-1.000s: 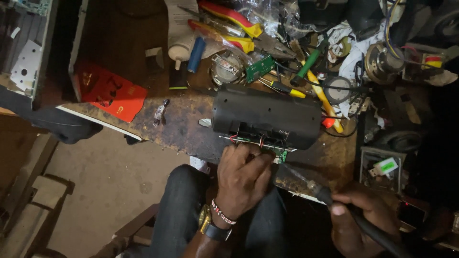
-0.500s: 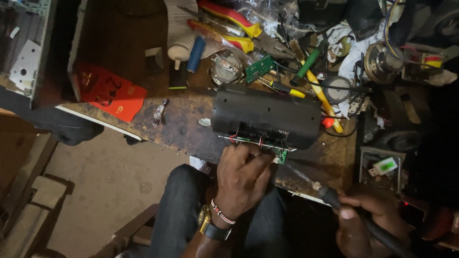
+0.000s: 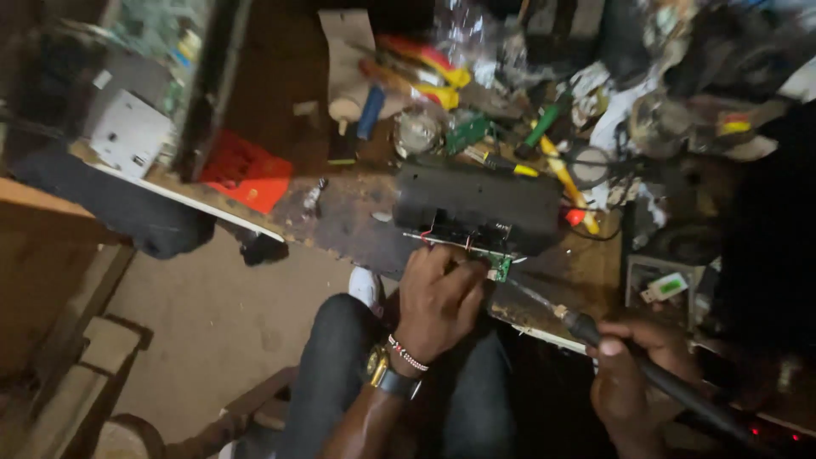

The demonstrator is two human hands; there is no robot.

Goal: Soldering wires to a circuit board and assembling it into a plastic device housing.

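pinching green circuit board (image 3: pixel 500 265) inside open black casing (image 3: pixel 476 204), left hand (image 3: pixel 438 299); right hand (image 3: pixel 625 374) gripping soldering iron (image 3: pixel 646 365)

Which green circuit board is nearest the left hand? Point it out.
The small green board at the black casing, beside the left hand; the other green board lies among the tools.

A dim, cluttered wooden worktop (image 3: pixel 357 223) stretches above the grip; bare brown floor (image 3: pixel 212 314) lies to its left.

Red tray (image 3: pixel 246 174) at workbench (image 3: pixel 357 225) left edge; blue marker (image 3: pixel 371 111), green screwdriver (image 3: pixel 544 124), yellow-handled tools (image 3: pixel 429 66) along rear edge.
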